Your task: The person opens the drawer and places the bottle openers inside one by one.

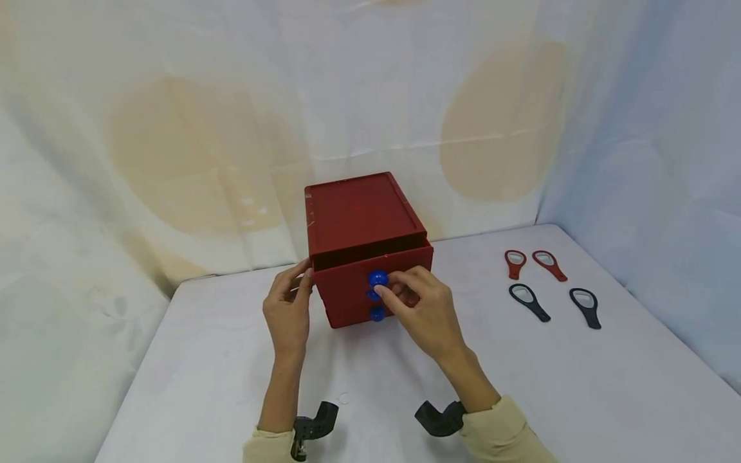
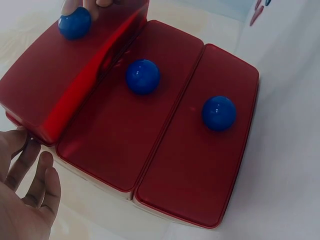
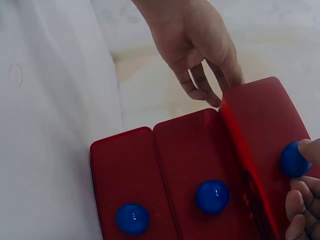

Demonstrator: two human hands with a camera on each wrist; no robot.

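Desk [image 1: 579, 386], draped in a white cloth, carries everything here, and the biggest thing on it is a red chest of drawers [image 1: 359, 218] standing near the back, just in front of the hanging backdrop. It looks like moulded plastic: stiff and smooth-sided, and I'd judge it light enough to skate across the cloth if tugged without bracing.

The top drawer [image 1: 373, 283] sits pulled a little way out of the casing, a dark gap showing above its front. Two more drawer fronts lie flush below it. I'd guess the drawer slides freely and is best drawn straight out by its knob, since the glossy flat front offers no other purchase.

The left hand [image 1: 287, 308] lies with fairly straight fingers against the chest's left front corner, touching it without wrapping round, as though steadying it. The right hand [image 1: 422, 308] has its fingertips curled around the top blue knob [image 1: 377, 279], pinching it; the wrist view shows the thumb on the ball.

That knob is a small, round, shiny ball, likely slippery, so a fingertip pinch from both sides seems the sound hold.

Off to the right, well apart from the chest, four flat bottle openers [image 1: 550, 286] lie on the cloth, two red behind two black.
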